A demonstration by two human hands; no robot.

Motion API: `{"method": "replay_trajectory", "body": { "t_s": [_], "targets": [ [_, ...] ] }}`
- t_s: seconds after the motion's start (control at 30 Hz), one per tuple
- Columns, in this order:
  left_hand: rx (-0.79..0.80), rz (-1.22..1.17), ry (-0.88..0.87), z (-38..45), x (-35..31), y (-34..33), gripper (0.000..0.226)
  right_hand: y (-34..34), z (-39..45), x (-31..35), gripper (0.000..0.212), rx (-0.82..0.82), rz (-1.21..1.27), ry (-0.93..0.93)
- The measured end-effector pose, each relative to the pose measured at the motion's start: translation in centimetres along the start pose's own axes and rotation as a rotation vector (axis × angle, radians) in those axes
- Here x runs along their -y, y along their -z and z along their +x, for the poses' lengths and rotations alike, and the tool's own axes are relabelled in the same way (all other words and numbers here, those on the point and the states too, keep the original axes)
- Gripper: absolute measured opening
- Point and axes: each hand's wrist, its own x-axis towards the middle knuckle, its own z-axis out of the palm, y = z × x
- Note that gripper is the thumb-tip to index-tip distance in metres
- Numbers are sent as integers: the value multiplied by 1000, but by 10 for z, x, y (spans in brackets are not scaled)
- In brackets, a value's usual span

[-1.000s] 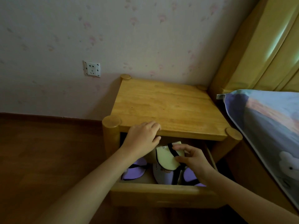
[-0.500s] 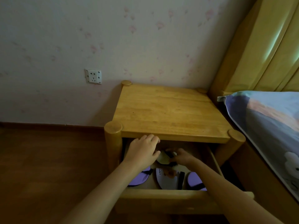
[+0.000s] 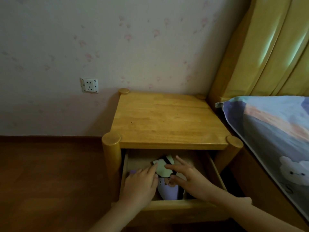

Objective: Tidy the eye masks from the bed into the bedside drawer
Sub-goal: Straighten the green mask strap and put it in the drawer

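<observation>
Both hands were down in the open drawer, close together but not touching. The left hand lay flat with its fingers spread toward one o'clock, the fingertips resting on the near-left edge of a cream mask. The right hand came in from five o'clock, fingers loose and splayed, the forefinger laid across the same mask; neither hand looked clamped on it, more pressing it flat, though I could not tell for sure.

The cream mask sat just ahead of both hands at twelve o'clock, its long axis running roughly from seven toward one, a black strap crossing its far end. It overlapped a lilac mask lying between the wrists, long axis near to far. A sliver of purple showed at ten o'clock from the left hand.

The right forefinger was nearer the mask's middle, so I judged it best placed to nudge it deeper. The bed lay at three o'clock; no masks showed on the visible part.
</observation>
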Motion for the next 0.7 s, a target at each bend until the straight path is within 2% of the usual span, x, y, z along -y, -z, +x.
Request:
{"method": "replay_trajectory", "body": {
  "t_s": [0.2,0.37,0.53,0.7],
  "targets": [
    [-165,120,-85,7,-8,4,51,-20,-18,-1,48,-240,-126,128],
    [-303,204,-162,28,-2,-1,53,-23,-9,-12,33,-507,-373,270],
    [-363,293,-194,47,2,5,54,-19,13,-14,54,-586,-479,228],
    [-330,313,-167,69,9,6,56,-12,35,-16,62,-594,-520,135]
  ]
}}
